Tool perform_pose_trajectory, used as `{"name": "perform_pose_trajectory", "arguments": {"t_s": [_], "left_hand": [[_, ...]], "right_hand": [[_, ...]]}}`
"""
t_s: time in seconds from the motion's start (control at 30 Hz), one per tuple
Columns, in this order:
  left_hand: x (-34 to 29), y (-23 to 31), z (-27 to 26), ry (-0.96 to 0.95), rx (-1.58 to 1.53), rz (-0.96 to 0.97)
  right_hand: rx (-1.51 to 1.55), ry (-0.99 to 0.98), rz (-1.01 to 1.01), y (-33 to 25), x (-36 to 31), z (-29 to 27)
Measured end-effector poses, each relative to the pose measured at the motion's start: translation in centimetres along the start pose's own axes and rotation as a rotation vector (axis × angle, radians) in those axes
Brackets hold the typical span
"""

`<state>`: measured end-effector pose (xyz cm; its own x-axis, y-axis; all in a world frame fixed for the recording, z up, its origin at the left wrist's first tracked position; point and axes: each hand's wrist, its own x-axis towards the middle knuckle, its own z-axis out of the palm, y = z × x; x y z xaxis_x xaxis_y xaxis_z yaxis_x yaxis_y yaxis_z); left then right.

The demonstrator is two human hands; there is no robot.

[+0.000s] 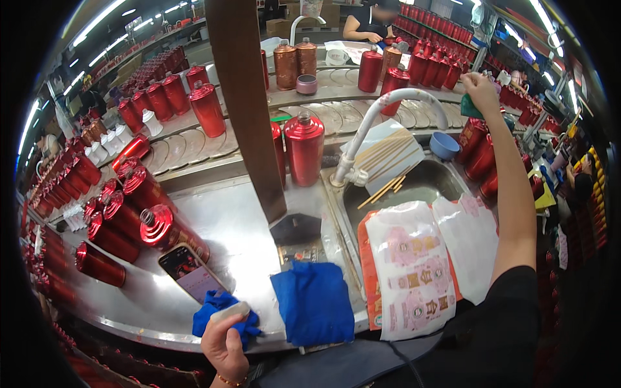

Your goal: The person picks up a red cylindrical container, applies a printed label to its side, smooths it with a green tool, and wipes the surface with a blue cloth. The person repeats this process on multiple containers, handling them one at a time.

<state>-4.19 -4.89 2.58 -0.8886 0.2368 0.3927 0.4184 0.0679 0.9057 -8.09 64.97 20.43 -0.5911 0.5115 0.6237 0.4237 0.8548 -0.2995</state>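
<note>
My left hand (225, 350) is closed at the near edge of the metal counter, pinching a pale, flat, rounded piece (230, 313). Just behind it lies a crumpled blue cloth (210, 312), with a phone (189, 273) leaning over the cloth. My right hand (482, 92) is stretched far out to the right, its fingers wrapped round a dark green thing (470, 107) whose kind I cannot make out. Beneath that hand stand several red bottles (477, 155). More glossy red bottles (169, 229) are grouped on the counter to the left.
A folded blue cloth (312, 304) and printed sheets (414, 271) lie before me. A white faucet (388, 103) arches over the sink (446, 178), beside thin sticks (388, 187) and a blue bowl (444, 146). A brown post (242, 97) rises from the counter. A person (370, 26) sits across the conveyor.
</note>
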Motion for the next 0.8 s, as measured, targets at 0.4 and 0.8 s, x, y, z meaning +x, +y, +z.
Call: {"name": "perform_pose_trajectory", "arguments": {"t_s": [0.4, 0.8], "left_hand": [[1.2, 0.4, 1.0, -0.114, 0.233, -0.107], [2.7, 1.4, 3.8, -0.172, 0.204, -0.132]], "right_hand": [[-0.32, -0.307, -0.072, 4.5, 9.4, 18.7], [-0.332, 0.137, -0.056, 8.1, 5.8, 18.9]]}}
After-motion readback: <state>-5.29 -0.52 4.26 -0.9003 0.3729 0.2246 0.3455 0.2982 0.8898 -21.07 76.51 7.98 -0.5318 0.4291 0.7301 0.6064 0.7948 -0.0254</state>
